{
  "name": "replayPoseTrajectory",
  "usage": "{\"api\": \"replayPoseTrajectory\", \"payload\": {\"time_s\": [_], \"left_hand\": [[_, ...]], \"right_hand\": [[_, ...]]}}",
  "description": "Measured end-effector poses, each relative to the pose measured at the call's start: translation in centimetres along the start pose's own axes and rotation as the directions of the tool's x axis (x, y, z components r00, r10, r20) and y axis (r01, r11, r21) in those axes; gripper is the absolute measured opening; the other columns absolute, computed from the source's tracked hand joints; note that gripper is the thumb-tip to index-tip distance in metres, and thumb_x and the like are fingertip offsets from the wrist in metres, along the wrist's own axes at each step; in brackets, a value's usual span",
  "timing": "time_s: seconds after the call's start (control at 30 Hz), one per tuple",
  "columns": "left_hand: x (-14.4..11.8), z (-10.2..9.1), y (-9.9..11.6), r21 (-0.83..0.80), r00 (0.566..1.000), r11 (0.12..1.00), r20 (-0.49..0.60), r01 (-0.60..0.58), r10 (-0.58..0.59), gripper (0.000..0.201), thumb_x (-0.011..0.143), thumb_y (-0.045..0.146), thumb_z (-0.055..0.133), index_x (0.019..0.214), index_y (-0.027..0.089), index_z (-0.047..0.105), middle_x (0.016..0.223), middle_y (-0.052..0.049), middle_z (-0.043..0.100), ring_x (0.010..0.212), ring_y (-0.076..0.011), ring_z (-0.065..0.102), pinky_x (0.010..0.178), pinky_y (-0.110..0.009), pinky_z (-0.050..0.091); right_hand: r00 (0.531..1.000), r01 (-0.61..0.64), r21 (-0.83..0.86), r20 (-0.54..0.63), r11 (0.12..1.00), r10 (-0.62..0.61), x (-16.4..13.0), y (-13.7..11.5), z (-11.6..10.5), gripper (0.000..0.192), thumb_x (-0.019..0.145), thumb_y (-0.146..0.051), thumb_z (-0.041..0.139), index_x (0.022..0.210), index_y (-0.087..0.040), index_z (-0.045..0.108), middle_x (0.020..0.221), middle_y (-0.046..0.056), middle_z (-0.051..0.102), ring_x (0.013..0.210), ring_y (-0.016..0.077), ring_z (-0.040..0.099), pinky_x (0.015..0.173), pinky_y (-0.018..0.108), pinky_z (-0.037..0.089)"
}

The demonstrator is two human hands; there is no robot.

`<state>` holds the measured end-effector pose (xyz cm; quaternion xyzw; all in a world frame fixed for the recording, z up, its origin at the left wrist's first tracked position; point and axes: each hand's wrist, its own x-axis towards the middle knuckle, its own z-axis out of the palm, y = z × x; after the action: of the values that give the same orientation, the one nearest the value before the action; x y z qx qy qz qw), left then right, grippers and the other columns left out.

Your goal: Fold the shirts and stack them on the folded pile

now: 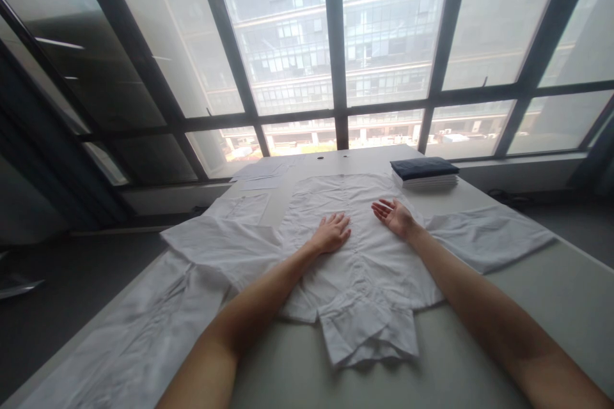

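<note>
A white button-up shirt [357, 255] lies spread flat on a light table [527, 294], collar toward me and sleeves stretched out to both sides. My left hand [330, 233] rests palm down on the shirt's middle, fingers apart. Just to its right, my right hand [394, 215] lies on the shirt with the palm turned up and the fingers open. Neither hand holds anything.
A stack of folded clothes [425, 172], dark blue on top and white below, sits at the table's far right. More white garments [144, 326] lie along the left edge. Papers [261, 172] lie at the far left. Large windows [336, 45] stand behind the table.
</note>
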<state>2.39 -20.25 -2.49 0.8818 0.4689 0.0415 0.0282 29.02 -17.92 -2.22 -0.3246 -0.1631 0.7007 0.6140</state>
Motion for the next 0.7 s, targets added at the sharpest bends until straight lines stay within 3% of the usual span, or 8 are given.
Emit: {"api": "replayPoseTrajectory", "payload": {"time_s": [0.7], "left_hand": [[-0.05, -0.11, 0.06, 0.001, 1.000, 1.000, 0.013, 0.009, -0.009, 0.057, 0.106, 0.049, 0.027, 0.158, 0.025, 0.033, 0.168, -0.009, 0.026, 0.155, -0.0308, 0.019, 0.121, -0.060, 0.019]], "right_hand": [[1.000, -0.016, 0.051, -0.003, 0.999, 0.016, -0.01, 0.00, -0.04, 0.037, 0.107, -0.040, 0.032, 0.118, -0.020, 0.061, 0.106, 0.016, 0.074, 0.090, 0.0236, 0.074, 0.067, 0.038, 0.066]]}}
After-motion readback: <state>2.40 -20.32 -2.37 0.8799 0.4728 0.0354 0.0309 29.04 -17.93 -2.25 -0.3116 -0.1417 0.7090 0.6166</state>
